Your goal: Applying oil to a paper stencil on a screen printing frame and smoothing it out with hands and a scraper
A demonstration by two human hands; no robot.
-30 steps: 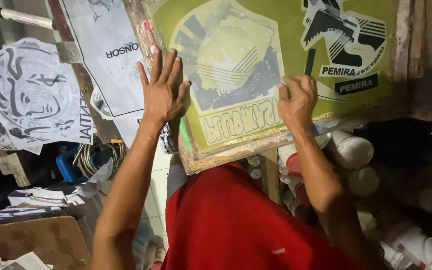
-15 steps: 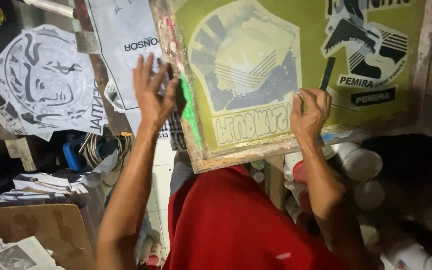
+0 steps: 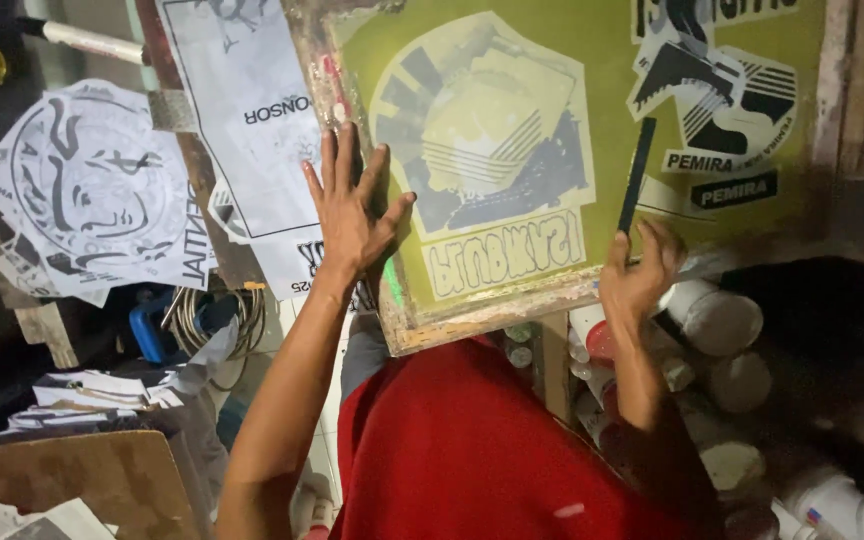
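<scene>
A wooden screen-printing frame (image 3: 472, 322) with olive-green mesh carrying pale and black designs fills the upper middle. My left hand (image 3: 352, 215) lies flat against its left rail, fingers spread and pointing up. My right hand (image 3: 640, 275) curls around the frame's lower rail near the right. A narrow black strip (image 3: 637, 175) rises just above those fingers; I cannot tell whether it is held or printed on the mesh. A red cloth (image 3: 492, 450) lies below the frame, between my forearms.
White paper sheets with black printed artwork (image 3: 92, 195) hang at the left, another sheet (image 3: 252, 110) behind the frame. White tubs and jars (image 3: 712, 320) crowd the lower right. Coiled cable (image 3: 212, 315), stacked papers (image 3: 92, 390) and a cardboard sheet (image 3: 72, 480) lie lower left.
The frame and both hands sit slightly lower and further right in view. My left hand's fingers have spread wider on the left rail. The right hand stays on the lower rail.
</scene>
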